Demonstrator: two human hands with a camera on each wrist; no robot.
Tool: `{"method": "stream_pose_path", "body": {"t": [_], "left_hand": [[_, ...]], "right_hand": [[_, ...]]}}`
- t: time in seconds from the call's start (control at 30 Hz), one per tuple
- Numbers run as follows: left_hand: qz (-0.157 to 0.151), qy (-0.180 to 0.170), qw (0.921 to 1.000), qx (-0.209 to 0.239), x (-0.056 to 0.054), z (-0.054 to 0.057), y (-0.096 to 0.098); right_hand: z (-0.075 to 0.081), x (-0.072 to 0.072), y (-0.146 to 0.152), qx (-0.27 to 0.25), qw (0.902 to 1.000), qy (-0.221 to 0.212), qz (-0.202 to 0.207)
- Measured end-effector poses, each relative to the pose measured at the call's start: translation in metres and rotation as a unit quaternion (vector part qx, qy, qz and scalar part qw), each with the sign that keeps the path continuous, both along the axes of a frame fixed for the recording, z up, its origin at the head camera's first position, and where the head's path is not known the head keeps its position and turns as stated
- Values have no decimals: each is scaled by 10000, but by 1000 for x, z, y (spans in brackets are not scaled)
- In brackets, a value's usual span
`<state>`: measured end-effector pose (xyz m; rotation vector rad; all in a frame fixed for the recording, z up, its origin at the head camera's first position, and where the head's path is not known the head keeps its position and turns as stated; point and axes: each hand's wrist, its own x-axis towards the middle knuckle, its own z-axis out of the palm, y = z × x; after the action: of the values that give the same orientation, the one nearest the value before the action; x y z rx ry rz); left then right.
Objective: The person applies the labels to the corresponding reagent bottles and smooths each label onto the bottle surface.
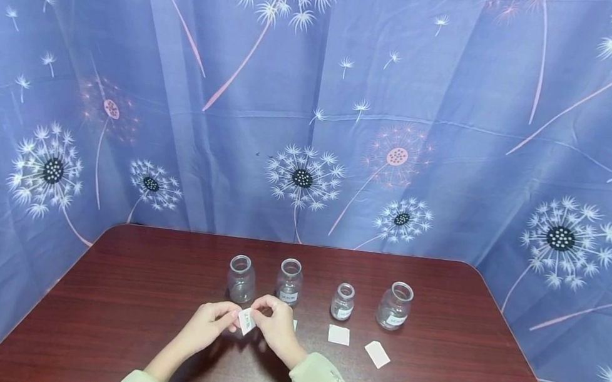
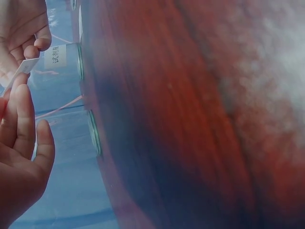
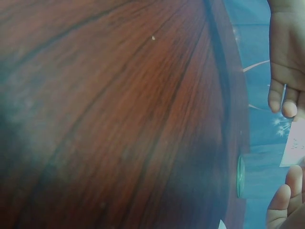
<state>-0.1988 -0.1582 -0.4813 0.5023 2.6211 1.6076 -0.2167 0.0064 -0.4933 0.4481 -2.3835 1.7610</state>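
Observation:
A small white label point(image 1: 247, 321) with dark print is held up between both hands over the table's near middle. My left hand point(image 1: 207, 326) pinches its left edge between thumb and fingers. At its upper right, my right hand point(image 1: 277, 326) pinches it too. In the right wrist view the label point(image 3: 295, 143) spans the gap between the hands. Just behind the hands stands a glass jar point(image 1: 241, 283) on which no label shows. Beside it, a second jar point(image 1: 290, 277) bears a white label, partly hidden by the right hand.
Further right stand a smaller labelled jar point(image 1: 343, 301) and a wider labelled jar point(image 1: 395, 306). In front of them lie a white paper piece point(image 1: 339, 335) and another paper piece point(image 1: 377, 354). A blue dandelion-print curtain point(image 1: 317, 91) hangs behind the dark wooden table point(image 1: 461, 372).

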Motion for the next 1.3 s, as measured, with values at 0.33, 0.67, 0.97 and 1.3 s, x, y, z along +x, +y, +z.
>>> {"method": "stream_pose_path", "body": {"t": [0.33, 0.67, 0.97, 1.3], "left_hand": [[-86, -41, 9998, 191, 0, 1, 0], [-100, -89, 9998, 136, 0, 1, 0], [-135, -111, 9998, 123, 0, 1, 0], [-169, -283, 9994, 124, 11, 23, 4]], "right_hand": [[6, 4, -1, -136, 9999, -94, 42], [-2, 0, 2, -23, 9996, 259, 143], [22, 13, 2, -103, 9997, -29, 222], [3, 4, 1, -77, 9997, -14, 240]]}}
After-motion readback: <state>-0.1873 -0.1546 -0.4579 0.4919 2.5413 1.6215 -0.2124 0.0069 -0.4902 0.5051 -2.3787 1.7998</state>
